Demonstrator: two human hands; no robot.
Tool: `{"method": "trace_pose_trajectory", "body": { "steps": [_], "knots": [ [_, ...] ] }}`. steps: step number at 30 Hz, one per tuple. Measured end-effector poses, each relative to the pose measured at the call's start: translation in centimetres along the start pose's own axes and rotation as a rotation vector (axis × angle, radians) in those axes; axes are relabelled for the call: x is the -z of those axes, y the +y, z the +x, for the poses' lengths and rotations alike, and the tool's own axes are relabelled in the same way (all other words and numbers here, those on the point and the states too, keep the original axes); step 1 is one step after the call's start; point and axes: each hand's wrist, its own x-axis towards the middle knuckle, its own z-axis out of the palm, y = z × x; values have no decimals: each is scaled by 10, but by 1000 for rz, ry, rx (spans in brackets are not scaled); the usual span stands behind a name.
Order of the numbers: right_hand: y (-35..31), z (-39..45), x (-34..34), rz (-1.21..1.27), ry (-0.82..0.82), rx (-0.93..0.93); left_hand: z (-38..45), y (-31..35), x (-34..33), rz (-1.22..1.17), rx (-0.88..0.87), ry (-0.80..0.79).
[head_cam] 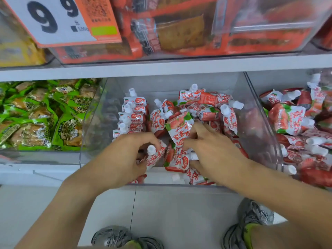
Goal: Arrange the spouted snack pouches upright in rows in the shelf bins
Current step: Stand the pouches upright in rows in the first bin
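Partly hidden pouch [154, 156] under left hand [124, 157], right hand [213, 150] fingers buried

Both arms reach forward, hands low and close together.
Left hand [124, 157] curled shut; right hand [213, 151] palm-down, fingers bent.

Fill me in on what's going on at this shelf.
A person is tidying red-and-white spouted pouches in the clear middle bin. The left hand grips one pouch near its white cap at the front of the bin, while the right hand rests on a loose heap of pouches. One upright row already stands along the bin's left side; the rest lie jumbled. The bin to the right is also a jumble.
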Motion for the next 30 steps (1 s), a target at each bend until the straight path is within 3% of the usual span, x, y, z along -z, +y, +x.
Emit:
{"method": "trace_pose_trajectory", "body": {
  "steps": [7, 12, 14, 16, 19, 22, 27, 30],
  "knots": [
    [14, -5, 6, 305, 40, -11, -4, 2, -1, -13, -18, 121],
    [6, -15, 10, 677, 276, 12, 2, 7, 5, -29, -20, 248],
    [1, -13, 6, 677, 243, 56, 4, 11, 5, -107, -14, 193],
    [-7, -10, -2, 602, 110, 123, 3, 14, 2, -104, 13, 74],
    [-9, -7, -5, 622, -30, 178, 1, 16, -3, -5, -8, -54],
    [-2, -4, 3, 620, -98, 221, 4, 15, -3, 221, -37, -74],
    [6, -7, 10, 552, -96, 212, -4, 12, 5, 223, 17, -277],
    [14, -4, 19, 603, -98, 161, -5, 15, 6, 200, -8, -269]
  ]
}}
